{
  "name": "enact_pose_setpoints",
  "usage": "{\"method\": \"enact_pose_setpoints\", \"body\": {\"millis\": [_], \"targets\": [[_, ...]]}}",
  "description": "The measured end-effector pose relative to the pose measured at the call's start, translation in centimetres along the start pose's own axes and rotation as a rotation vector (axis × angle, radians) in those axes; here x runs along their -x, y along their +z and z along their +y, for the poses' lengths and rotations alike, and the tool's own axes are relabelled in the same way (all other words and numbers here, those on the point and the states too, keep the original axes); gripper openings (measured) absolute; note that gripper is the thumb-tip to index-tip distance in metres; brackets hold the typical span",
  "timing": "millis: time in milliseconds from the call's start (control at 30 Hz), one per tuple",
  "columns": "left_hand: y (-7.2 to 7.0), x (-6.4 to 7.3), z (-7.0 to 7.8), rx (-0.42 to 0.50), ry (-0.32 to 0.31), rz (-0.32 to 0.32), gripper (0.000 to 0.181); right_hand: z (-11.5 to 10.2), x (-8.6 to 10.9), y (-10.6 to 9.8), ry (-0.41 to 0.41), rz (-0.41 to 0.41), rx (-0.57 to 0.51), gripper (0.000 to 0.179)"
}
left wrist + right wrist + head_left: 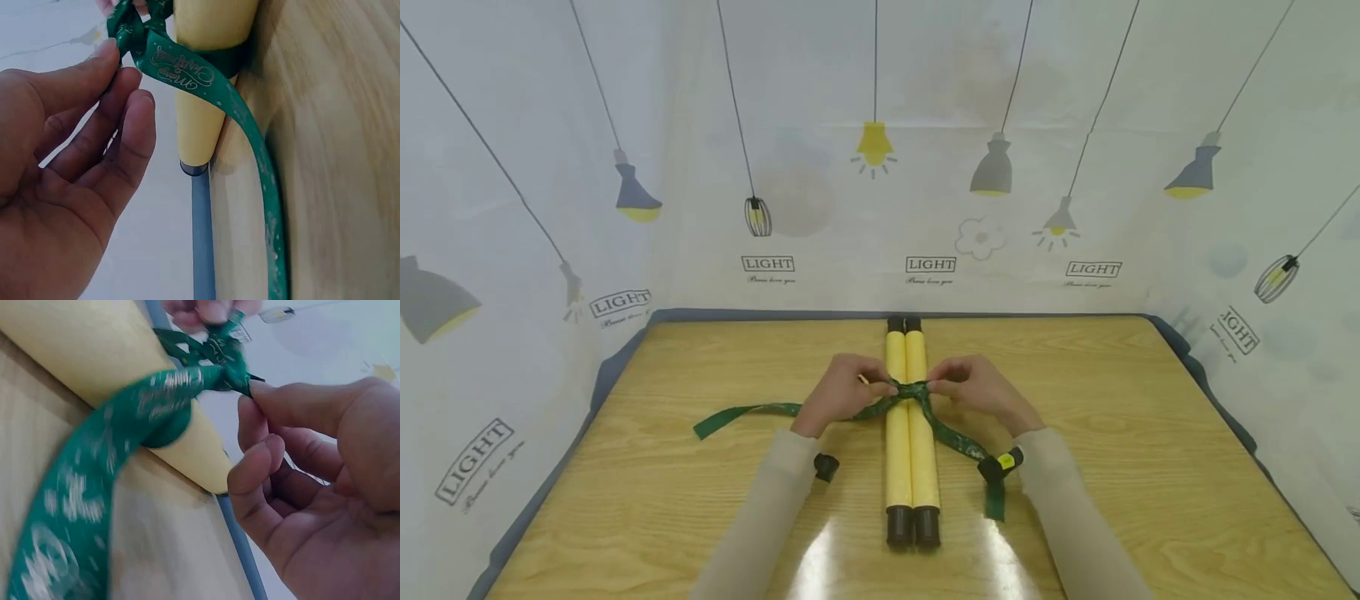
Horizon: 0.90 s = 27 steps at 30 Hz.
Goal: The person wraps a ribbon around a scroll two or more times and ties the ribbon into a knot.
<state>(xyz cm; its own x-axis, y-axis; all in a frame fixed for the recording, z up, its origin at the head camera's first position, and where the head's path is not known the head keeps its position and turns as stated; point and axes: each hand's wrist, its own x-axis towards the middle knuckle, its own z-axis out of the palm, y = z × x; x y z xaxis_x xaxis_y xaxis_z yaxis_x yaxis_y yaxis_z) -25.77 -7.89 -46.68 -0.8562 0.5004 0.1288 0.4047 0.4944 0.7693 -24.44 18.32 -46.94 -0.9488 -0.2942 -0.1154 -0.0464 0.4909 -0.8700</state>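
Two yellow rods (897,458) with dark end caps lie side by side on the table, pointing away from me. A green ribbon (913,390) with silvery lettering passes around them and is knotted on top, with loops at the knot. My left hand (842,390) pinches the ribbon's left loop between thumb and fingertips. From the other side my right hand (981,387) pinches the right loop. One loose tail (244,119) curves away below the left hand in the left wrist view. Another tail (75,494), blurred, runs toward the camera in the right wrist view.
The wooden table (1150,467) has a blue-grey border along its back and sides. Behind it hangs a pale cloth (850,275) printed with lamps and "LIGHT" labels. Black devices (1000,462) sit at both wrists, the right one overlapping a ribbon tail.
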Motion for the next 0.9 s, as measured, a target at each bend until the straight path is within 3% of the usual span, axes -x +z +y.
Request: {"method": "enact_pose_setpoints", "body": {"millis": [133,367,567,733,900], "targets": [[-0.2,0.3,-0.1,0.053,-0.075,0.018,0.012,0.6,0.1,-1.0,-0.027,0.009,0.006,0.014],[-0.2,0.8,-0.6,0.168,-0.211,0.045,0.013,1.9,0.4,-2.5,0.057,0.053,0.016,0.012],[0.5,0.9,-0.8,0.293,-0.336,0.063,0.019,2.3,0.6,-2.6,0.064,0.114,0.072,0.009],[0.7,1.1,-0.3,0.293,-0.419,0.105,0.025,1.8,0.7,-1.8,0.034,0.196,0.169,0.011],[0.6,1.4,0.0,0.257,-0.439,0.112,0.029,1.6,0.7,-1.1,0.013,0.234,0.230,0.014]]}}
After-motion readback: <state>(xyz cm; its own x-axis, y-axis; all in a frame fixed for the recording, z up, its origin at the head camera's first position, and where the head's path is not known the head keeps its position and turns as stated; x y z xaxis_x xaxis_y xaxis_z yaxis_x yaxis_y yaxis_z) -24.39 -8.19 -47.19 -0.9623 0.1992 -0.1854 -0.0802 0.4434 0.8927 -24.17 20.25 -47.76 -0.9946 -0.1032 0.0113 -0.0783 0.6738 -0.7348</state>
